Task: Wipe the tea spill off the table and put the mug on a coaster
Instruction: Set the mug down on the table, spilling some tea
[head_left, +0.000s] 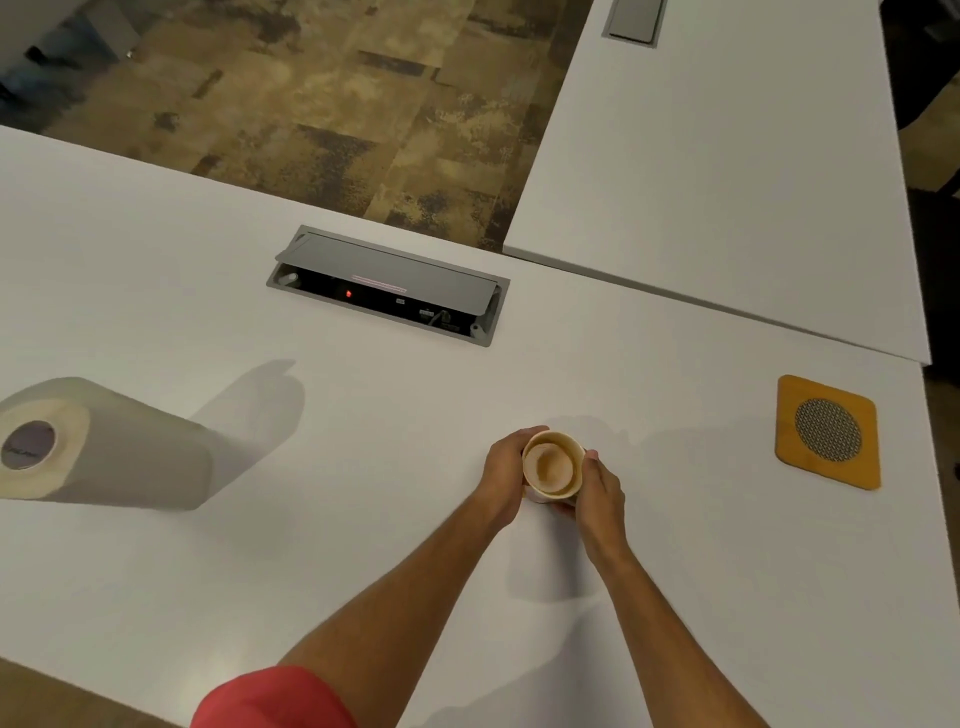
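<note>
1. I have both hands on the mug (551, 466), just right of the frame's centre. My left hand (503, 474) curls around its left side and my right hand (600, 491) wraps its right side, so the grip is snug around the cup from both flanks.
2. The mug stands upright with its mouth facing me. I see a little tan liquid or residue at the bottom; how much is left I cannot tell.
3. The coaster (827, 432) lies flat at the right edge of the frame, well apart from the mug and with nothing on it. So the mug step is not yet done.
4. I cannot make out any tea spill on the white table (363, 519) around my hands. The surface reads plain white with shadows only, so either the spill is not there to see or it is too faint for me to judge. I would say the wiping has not started, since neither hand holds paper.
5. The paper towel roll (98, 444) lies on its side at the left edge of the frame, far from my hands.
6. Count: one mug, one coaster, one paper towel roll, two hands. In the upper middle sits one open cable box (387, 286) set into the table, and a second one (635, 21) shows on the neighbouring table at the top.
</note>
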